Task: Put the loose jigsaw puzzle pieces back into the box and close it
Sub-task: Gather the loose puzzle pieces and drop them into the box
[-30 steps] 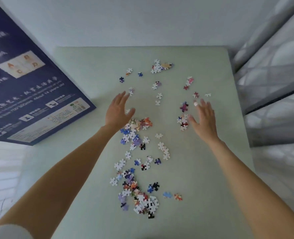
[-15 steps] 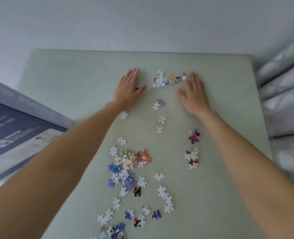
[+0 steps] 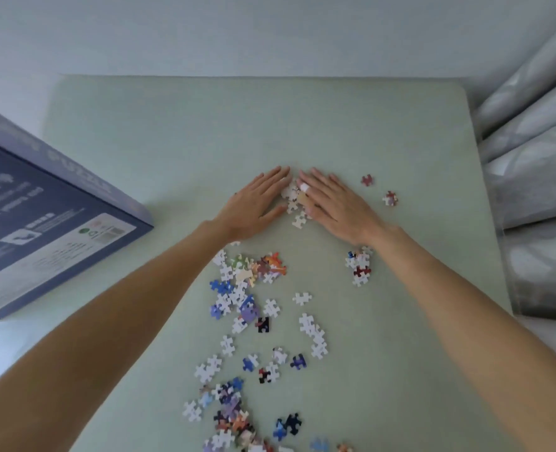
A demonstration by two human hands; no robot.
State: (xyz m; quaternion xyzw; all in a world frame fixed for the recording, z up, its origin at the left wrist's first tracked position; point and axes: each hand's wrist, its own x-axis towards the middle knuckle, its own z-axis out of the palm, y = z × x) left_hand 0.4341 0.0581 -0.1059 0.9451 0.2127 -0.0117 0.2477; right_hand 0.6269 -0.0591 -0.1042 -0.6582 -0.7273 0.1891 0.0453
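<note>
Several loose jigsaw pieces (image 3: pixel 247 288) lie scattered down the middle of the pale green table (image 3: pixel 172 132). My left hand (image 3: pixel 254 203) and my right hand (image 3: pixel 335 203) lie flat on the table, fingers straight, fingertips nearly meeting. Between them sits a small cluster of white pieces (image 3: pixel 294 203), hemmed in from both sides. The dark blue puzzle box (image 3: pixel 42 223) stands at the left, overhanging the table's edge, printed side up.
Two reddish pieces (image 3: pixel 367 180) (image 3: pixel 390 198) lie to the right of my right hand. A small clump (image 3: pixel 359 265) sits under my right wrist. Grey curtains (image 3: pixel 537 177) hang on the right. A pale wall runs behind the table.
Both hands have slid toward each other and toward me, sweeping the far pieces into one cluster between them. The view has tilted, showing more of the box.
</note>
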